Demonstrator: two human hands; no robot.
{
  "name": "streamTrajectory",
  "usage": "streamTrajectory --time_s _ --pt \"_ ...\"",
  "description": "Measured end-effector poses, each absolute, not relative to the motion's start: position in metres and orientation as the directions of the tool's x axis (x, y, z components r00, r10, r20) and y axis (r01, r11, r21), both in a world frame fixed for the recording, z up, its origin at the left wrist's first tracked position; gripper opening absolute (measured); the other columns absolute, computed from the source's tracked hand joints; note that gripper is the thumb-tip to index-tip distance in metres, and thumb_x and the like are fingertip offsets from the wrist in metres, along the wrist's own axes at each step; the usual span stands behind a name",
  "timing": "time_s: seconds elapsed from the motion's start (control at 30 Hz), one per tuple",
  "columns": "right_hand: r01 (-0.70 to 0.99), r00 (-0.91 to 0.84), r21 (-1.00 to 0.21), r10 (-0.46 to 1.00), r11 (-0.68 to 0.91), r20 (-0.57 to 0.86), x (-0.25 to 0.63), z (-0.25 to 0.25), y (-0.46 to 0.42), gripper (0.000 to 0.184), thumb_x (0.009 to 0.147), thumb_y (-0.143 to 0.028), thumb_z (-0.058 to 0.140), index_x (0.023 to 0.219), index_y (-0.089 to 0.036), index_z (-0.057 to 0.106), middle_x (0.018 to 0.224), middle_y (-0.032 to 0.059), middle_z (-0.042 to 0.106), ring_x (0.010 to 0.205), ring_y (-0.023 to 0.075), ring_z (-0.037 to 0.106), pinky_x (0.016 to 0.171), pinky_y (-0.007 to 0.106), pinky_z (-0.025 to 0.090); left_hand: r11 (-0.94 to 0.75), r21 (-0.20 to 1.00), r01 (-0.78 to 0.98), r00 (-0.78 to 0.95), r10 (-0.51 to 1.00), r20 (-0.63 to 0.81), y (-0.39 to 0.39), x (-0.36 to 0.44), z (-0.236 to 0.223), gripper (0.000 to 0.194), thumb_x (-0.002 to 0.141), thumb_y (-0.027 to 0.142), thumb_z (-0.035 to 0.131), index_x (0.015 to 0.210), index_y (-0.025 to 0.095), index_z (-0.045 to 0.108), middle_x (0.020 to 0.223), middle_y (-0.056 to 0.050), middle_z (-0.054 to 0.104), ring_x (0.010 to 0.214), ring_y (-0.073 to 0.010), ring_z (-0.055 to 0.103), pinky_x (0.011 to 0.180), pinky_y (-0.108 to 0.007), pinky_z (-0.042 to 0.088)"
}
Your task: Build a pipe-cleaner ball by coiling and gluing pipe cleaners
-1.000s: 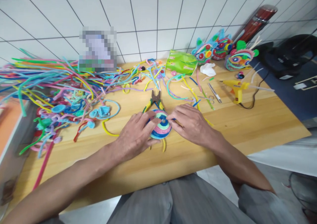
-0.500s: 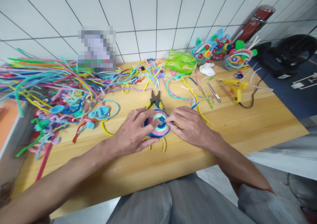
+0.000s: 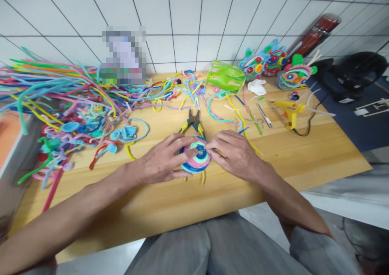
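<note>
Steadying left hand (head view): the left hand (image 3: 165, 157) had its fingers bent over the striped disc (image 3: 201, 158), gripping its left side and edges.
Pinching right hand: the right hand (image 3: 232, 151) had thumb and forefinger together, apparently on a blue strand (image 3: 201, 146) near the disc's middle.
Striped disc: it lay between both hands on the wooden surface (image 3: 146, 202), ringed in blue, pink and mint.
Good grip: light, even pressure from the left seemed best, with the right fingertips close to the middle, so the soft rings lay flat.
Pliers: just beyond the disc, the pliers (image 3: 194, 118) stood with jaws parted, near enough to hinder it.
Yellow strand: a yellow strand (image 3: 238, 112) ran beside the right hand and could snag.
Right side: a cutter (image 3: 263, 115) and a yellow glue gun (image 3: 291, 115) lay apart.
Left side: a tangled heap of fuzzy stems (image 3: 60, 84) spread out.
Wall side: a green packet (image 3: 226, 77) and decorated heads (image 3: 294, 77) stood there.
</note>
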State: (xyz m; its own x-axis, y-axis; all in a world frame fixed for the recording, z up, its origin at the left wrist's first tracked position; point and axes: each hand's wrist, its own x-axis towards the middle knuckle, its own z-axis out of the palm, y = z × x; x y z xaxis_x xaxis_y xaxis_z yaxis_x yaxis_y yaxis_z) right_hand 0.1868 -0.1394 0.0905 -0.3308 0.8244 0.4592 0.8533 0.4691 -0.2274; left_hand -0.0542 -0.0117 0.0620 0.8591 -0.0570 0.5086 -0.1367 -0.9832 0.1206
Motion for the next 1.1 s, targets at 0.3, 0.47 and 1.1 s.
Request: streamTrajectory --time_s 0.3,0.47,1.1 --pt "0.858 -0.340 -0.225 0.838 0.462 0.427 0.185 0.093 -0.138 0.011 0.105 -0.019 0.059 0.099 -0.020 0.069 0.086 0.0052 0.073 0.084 0.0208 0.068 0.082 0.035 0.051 -0.994 0.016 -0.104 0.831 -0.079 0.550 -0.017 -0.051 0.057 0.046 0.098 0.062 0.066 0.113 0.018 0.067 0.137 -0.013 0.073 0.098 -0.0240 0.059 0.084 -0.039 0.050" --pt "0.871 -0.332 -0.226 0.861 0.437 0.384 0.190 0.096 -0.139 0.009 0.104 -0.022 0.061 0.108 -0.021 0.069 0.094 0.0064 0.077 0.091 0.0238 0.070 0.085 0.039 0.050 -0.997 0.044 -0.071 0.821 -0.033 0.570 -0.019 -0.052 0.054 0.051 0.099 0.061 0.065 0.123 0.016 0.064 0.134 -0.015 0.074 0.103 -0.0263 0.062 0.086 -0.040 0.050" --pt "0.893 -0.148 -0.319 0.875 0.319 0.460 0.167 0.094 -0.146 0.014 0.094 -0.013 0.066 0.084 -0.022 0.065 0.076 0.0004 0.065 0.070 0.0156 0.059 0.067 0.030 0.044 -0.998 0.064 -0.025 0.800 0.018 0.600 -0.030 -0.058 0.049 0.051 0.095 0.056 0.073 0.124 0.015 0.062 0.136 -0.021 0.069 0.113 -0.0304 0.062 0.094 -0.046 0.056"
